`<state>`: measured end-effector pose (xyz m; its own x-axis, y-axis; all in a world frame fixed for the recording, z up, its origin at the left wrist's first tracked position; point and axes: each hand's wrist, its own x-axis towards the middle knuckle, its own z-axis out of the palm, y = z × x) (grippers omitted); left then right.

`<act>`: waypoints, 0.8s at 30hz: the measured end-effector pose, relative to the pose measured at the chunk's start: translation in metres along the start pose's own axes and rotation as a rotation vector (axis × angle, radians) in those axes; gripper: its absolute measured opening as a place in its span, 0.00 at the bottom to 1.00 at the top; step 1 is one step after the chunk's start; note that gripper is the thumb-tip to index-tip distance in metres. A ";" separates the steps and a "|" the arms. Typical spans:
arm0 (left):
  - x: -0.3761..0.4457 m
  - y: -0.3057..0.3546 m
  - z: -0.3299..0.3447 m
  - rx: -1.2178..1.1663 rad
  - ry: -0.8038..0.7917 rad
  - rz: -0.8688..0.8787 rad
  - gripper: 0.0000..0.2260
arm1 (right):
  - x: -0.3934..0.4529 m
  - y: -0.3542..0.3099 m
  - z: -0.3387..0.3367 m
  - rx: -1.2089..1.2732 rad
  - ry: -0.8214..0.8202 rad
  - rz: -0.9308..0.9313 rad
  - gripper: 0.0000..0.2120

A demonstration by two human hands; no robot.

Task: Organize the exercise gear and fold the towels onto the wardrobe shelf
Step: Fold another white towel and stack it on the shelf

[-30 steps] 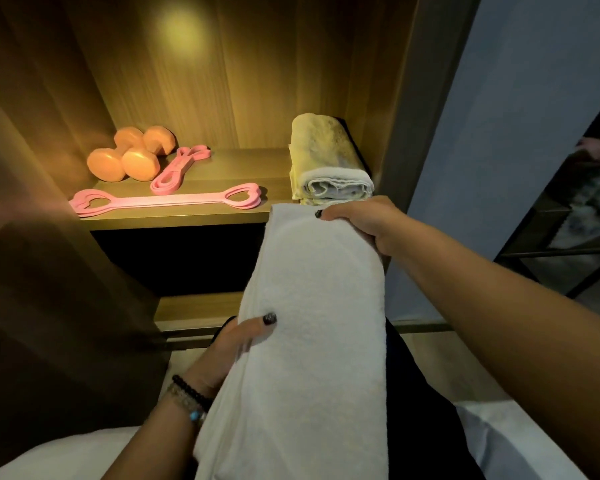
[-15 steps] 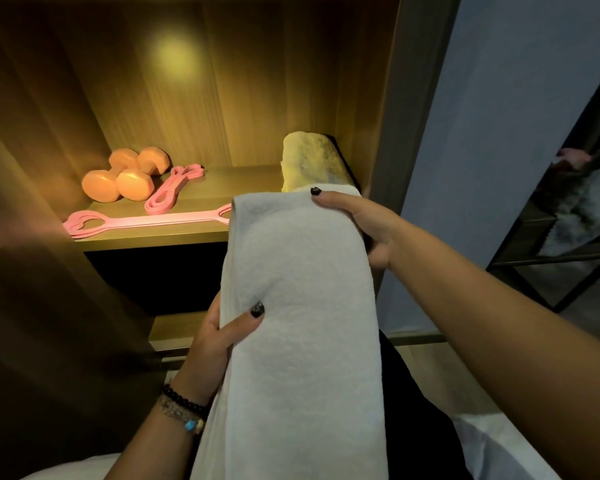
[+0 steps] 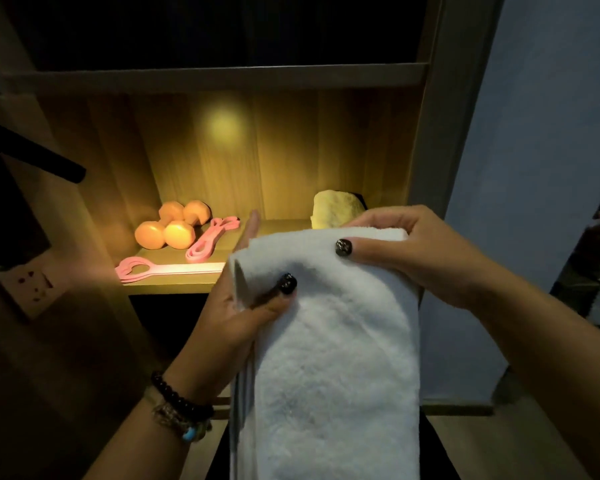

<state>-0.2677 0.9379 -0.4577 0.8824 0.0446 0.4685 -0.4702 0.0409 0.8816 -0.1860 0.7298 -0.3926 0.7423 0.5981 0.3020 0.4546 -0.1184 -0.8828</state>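
Both hands gripped the folded white terry towel [image 3: 329,341] at its top: left hand [image 3: 246,313] pinching the left corner, right hand [image 3: 409,251] clamping the right. It hung before the lit wooden wardrobe shelf [image 3: 174,284], where two orange dumbbells [image 3: 170,226] sat near the left end.

Lit wooden wardrobe shelf [image 3: 174,287]. On it, far left: two orange dumbbells [image 3: 172,225] side by side, touching. Just right of them: coiled pink band [image 3: 210,244]. Near edge: long pink band [image 3: 153,270] lying flat along front. Far right: rolled yellowish towel [image 3: 336,213].
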 end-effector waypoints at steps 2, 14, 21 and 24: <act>-0.002 0.006 0.007 0.069 -0.010 0.067 0.24 | -0.005 -0.010 -0.003 -0.086 -0.053 -0.058 0.12; -0.011 0.014 0.006 -0.217 0.121 -0.066 0.11 | -0.010 -0.016 -0.017 -0.126 -0.313 0.067 0.19; -0.027 -0.021 -0.004 -0.325 -0.026 -0.236 0.28 | -0.005 0.004 0.025 -0.325 0.225 0.060 0.19; -0.063 -0.051 -0.006 -0.390 -0.105 -0.443 0.40 | 0.000 0.022 0.036 -0.306 0.410 0.129 0.18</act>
<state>-0.2998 0.9394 -0.5328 0.9840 -0.1582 0.0814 -0.0120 0.3976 0.9175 -0.1938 0.7560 -0.4253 0.9054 0.2118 0.3680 0.4245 -0.4331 -0.7951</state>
